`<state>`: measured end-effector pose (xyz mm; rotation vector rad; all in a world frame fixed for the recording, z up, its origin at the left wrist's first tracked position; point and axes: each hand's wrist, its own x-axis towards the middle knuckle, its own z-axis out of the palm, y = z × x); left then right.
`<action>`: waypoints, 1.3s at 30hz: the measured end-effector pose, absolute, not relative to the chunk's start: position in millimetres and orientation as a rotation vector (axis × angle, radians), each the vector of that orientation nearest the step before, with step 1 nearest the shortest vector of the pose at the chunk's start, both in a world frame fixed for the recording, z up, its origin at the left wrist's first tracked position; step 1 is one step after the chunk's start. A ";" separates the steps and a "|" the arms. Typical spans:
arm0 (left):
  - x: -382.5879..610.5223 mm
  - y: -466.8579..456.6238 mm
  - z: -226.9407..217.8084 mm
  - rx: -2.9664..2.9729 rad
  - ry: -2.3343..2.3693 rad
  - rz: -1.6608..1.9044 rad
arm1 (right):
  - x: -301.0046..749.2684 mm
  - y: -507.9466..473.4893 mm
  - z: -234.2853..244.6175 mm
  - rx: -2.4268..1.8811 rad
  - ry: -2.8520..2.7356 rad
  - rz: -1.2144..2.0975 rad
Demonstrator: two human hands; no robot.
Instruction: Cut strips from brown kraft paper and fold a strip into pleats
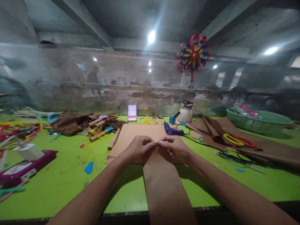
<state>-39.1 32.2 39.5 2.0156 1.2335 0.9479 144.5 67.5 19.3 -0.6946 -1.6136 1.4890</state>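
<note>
A long strip of brown kraft paper [164, 184] runs from the middle of the table toward me and over the front edge. My left hand [140, 147] pinches its far end between thumb and fingers. Right beside it, my right hand [177, 147] pinches the same end, the thumb tips nearly touching. Underneath lies a stack of tan cardboard sheets [133, 132] on the green table [126, 200]. A blue glue gun [172, 129] rests at the right rear of the stack, just beyond my right hand.
Yellow-and-red-handled scissors [236, 140] lie on brown paper sheets [269, 150] at right, before a green basket [260, 120]. A kettle [186, 112] and a phone [132, 112] stand behind. Left are rolled paper tubes [99, 134] and a purple power strip [30, 165]. A paper flower [194, 54] hangs above.
</note>
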 end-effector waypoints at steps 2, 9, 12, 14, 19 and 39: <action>-39.5 33.0 38.9 2.030 1.234 0.947 | 144.9 67.9 18.8 -0.673 -1.598 1.536; -42.2 36.3 36.4 1.997 1.235 0.907 | 143.1 71.9 15.1 -0.791 -1.571 1.452; -42.3 34.8 38.3 1.972 1.224 0.875 | 142.2 72.7 13.8 -0.807 -1.560 1.433; -42.2 33.6 39.8 1.963 1.224 0.851 | 142.0 72.5 14.2 -0.834 -1.581 1.395; -42.8 34.7 38.4 1.943 1.229 0.799 | 142.0 70.7 18.4 -0.885 -1.671 1.308; -39.8 37.3 30.3 1.963 1.165 0.857 | 136.8 65.6 11.3 -0.819 -1.398 1.537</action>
